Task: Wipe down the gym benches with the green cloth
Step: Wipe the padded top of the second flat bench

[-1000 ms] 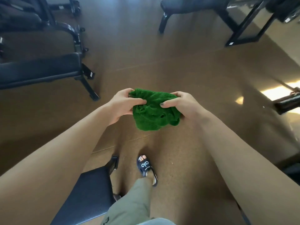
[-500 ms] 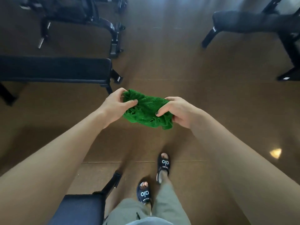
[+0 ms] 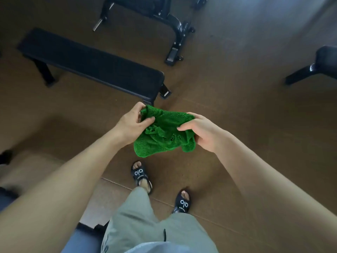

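The green cloth point(image 3: 164, 132) hangs bunched at frame centre, the left hand point(image 3: 132, 123) pinching its nine o'clock edge and the right hand point(image 3: 202, 132) gripping its three o'clock edge, probably refolding it. A flat black bench point(image 3: 87, 64) waits at eleven o'clock, untouched.

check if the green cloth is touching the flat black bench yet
Apart. The head view shows the green cloth held in the air by both hands, floor visible between it and the flat black bench.

White "alo" logo on each black slide sandal point(image 3: 139, 174), smaller lettering beneath unreadable.
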A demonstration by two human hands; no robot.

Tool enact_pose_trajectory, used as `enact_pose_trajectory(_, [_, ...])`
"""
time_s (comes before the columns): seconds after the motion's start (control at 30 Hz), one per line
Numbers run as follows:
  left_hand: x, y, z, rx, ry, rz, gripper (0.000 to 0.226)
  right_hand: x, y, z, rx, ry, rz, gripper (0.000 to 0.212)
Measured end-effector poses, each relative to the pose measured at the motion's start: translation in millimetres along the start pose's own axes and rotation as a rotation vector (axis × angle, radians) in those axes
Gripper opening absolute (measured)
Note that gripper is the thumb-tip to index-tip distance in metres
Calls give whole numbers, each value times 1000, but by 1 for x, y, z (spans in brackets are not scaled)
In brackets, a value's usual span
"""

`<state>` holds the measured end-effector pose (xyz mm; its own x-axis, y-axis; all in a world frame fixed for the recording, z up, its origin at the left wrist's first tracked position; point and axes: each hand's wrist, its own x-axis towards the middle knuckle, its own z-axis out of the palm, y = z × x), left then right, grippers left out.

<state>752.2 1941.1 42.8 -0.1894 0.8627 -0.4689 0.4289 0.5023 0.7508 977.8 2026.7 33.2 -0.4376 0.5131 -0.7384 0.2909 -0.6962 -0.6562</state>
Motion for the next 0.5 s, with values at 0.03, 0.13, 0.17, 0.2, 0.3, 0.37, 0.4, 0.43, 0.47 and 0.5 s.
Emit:
enact_pose_trajectory(0.03, [14,-1,-7,-24,-1,-9,16,14,-11,3,-37,10,-2,37])
enact_pose_trajectory(0.13, [61,-16,-27,-125,-23,-41,13,60,-34,16,-85,73,-7,36])
enact_pose_trajectory(0.17, [80,-24,-35,-149,-40,-56,12,79,-40,22,-89,97,5,36])
enact_pose_trajectory(0.2, [99,-34,-44,-158,-59,-69,15,97,-45,27,-89,119,16,35])
enact_pose_trajectory(0.3, [156,-59,-72,-160,-99,-99,20,159,-61,40,-120,161,5,36])
enact_pose_trajectory(0.37, [196,-70,-88,-165,-92,-79,20,199,-75,46,-126,194,-56,43])
enact_pose_trajectory(0.4, [217,-75,-97,-174,-82,-64,20,218,-83,49,-125,219,-97,46])
enact_pose_trajectory(0.43, [238,-77,-105,-175,-69,-43,20,237,-92,51,-138,252,-148,48])
enact_pose_trajectory(0.47, [259,-80,-112,-159,-55,-13,21,256,-101,52,-173,286,-212,46])
enact_pose_trajectory(0.5, [280,-82,-119,-122,-34,32,23,275,-109,52,-228,315,-287,43])
